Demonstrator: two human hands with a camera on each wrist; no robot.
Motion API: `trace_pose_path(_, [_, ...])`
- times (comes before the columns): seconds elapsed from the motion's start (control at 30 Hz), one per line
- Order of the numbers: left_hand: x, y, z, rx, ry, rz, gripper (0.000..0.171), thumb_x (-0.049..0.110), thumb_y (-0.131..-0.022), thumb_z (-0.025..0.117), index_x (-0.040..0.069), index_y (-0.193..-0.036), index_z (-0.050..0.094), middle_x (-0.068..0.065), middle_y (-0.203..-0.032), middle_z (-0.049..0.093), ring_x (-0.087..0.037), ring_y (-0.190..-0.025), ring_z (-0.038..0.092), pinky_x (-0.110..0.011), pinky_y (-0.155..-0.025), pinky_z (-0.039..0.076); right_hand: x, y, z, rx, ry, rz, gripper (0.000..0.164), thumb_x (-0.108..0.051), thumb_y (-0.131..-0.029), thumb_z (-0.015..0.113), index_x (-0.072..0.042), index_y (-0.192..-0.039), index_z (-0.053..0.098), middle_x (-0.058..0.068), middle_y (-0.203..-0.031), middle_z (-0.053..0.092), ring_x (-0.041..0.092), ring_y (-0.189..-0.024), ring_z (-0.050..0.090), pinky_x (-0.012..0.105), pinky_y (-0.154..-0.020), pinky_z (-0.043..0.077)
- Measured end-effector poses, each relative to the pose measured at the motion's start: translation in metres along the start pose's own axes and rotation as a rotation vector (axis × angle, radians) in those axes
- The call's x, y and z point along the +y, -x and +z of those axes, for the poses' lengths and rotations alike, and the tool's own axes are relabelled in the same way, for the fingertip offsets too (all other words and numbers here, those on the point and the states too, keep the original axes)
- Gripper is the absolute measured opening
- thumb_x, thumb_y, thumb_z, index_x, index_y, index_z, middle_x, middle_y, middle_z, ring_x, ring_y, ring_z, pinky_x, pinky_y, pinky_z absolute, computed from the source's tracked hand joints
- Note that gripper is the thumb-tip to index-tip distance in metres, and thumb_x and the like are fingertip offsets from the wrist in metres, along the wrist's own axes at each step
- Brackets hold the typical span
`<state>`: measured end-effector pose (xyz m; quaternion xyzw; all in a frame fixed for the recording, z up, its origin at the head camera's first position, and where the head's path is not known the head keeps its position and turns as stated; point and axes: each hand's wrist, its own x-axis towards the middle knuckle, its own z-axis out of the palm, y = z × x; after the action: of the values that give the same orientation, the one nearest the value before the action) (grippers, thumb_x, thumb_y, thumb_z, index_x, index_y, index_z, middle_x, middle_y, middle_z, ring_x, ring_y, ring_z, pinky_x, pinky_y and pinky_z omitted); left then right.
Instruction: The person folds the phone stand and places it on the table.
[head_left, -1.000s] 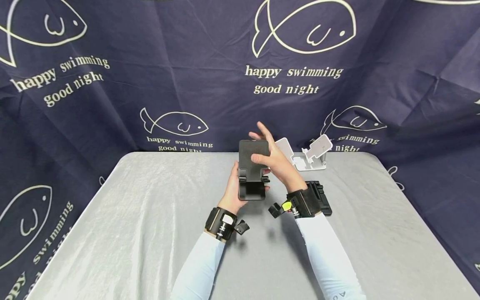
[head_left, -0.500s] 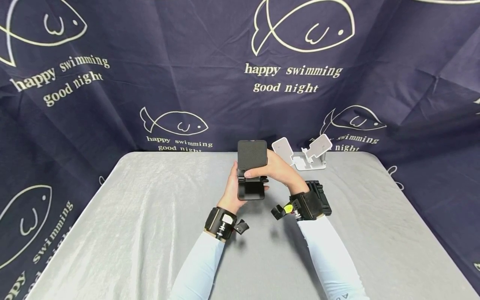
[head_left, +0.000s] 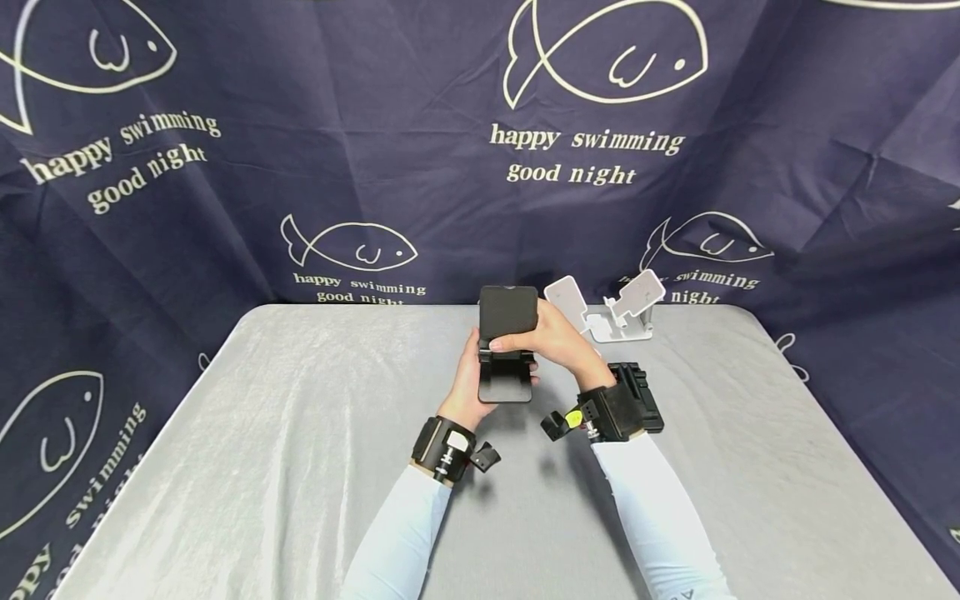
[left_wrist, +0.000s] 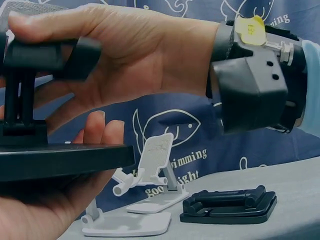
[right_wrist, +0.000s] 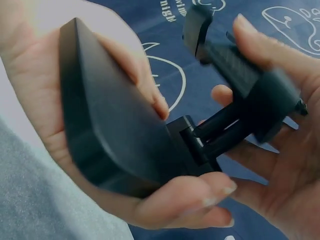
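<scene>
A black foldable phone stand (head_left: 508, 310) is held up over the table, unfolded, its plate above and its flat base (right_wrist: 115, 125) below. My left hand (head_left: 462, 390) grips the base from underneath, fingers curled round its edge in the right wrist view. On the plate's right side, my right hand (head_left: 558, 337) grips the stand, its thumb lying across the front by the lip; its other fingers go behind the plate. Two thin arms joined to the base by a hinge (right_wrist: 192, 137) show between the hands.
At the back right stand two white phone stands, one on the left (head_left: 566, 296) and one on the right (head_left: 639, 293), both unfolded. A folded black phone stand (left_wrist: 227, 205) lies nearer, partly behind the right wrist in the head view. A dark fish-print curtain (head_left: 345, 150) hangs behind the table (head_left: 300, 467).
My right hand has come down from the plate's face, its raised fingers now behind the plate and its thumb near the lip. The stand's tilt has changed slightly. My left hand keeps its grip.
</scene>
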<state>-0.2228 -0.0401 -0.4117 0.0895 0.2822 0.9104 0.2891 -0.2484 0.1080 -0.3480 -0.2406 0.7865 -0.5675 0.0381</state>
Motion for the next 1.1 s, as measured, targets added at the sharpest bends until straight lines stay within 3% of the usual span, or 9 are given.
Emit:
trace_pose_path(0.37, [-0.001, 0.001, 0.002, 0.035, -0.013, -0.006, 0.070, 0.061, -0.097, 0.008, 0.014, -0.107, 0.058, -0.005, -0.095, 0.064, -0.022, -0.081, 0.065, -0.038, -0.074, 0.055, 0.005, -0.008, 0.009, 0.182, 0.068, 0.035, 0.051, -0.015, -0.066, 0.086, -0.009, -0.113, 0.067, 0.009, -0.107, 0.069, 0.021, -0.094, 0.062, 0.035, -0.092, 0.047])
trace_pose_path(0.57, [-0.003, -0.001, -0.001, 0.006, -0.001, -0.015, 0.071, 0.062, -0.096, 0.008, 0.014, -0.107, 0.059, -0.006, -0.094, 0.063, -0.021, -0.082, 0.064, -0.038, -0.074, 0.054, 0.011, -0.011, 0.012, 0.252, 0.081, 0.025, 0.041, -0.015, -0.067, 0.086, -0.009, -0.105, 0.071, 0.010, -0.097, 0.072, 0.018, -0.085, 0.065, 0.033, -0.084, 0.051])
trace_pose_path(1.1, [-0.003, 0.000, -0.002, 0.019, -0.002, 0.005, 0.070, 0.060, -0.097, 0.008, 0.013, -0.108, 0.058, -0.006, -0.095, 0.064, -0.021, -0.082, 0.063, -0.038, -0.074, 0.055, 0.011, -0.011, 0.012, 0.214, 0.053, 0.048, 0.041, -0.012, -0.069, 0.084, -0.007, -0.107, 0.068, 0.011, -0.099, 0.070, 0.017, -0.084, 0.062, 0.030, -0.081, 0.049])
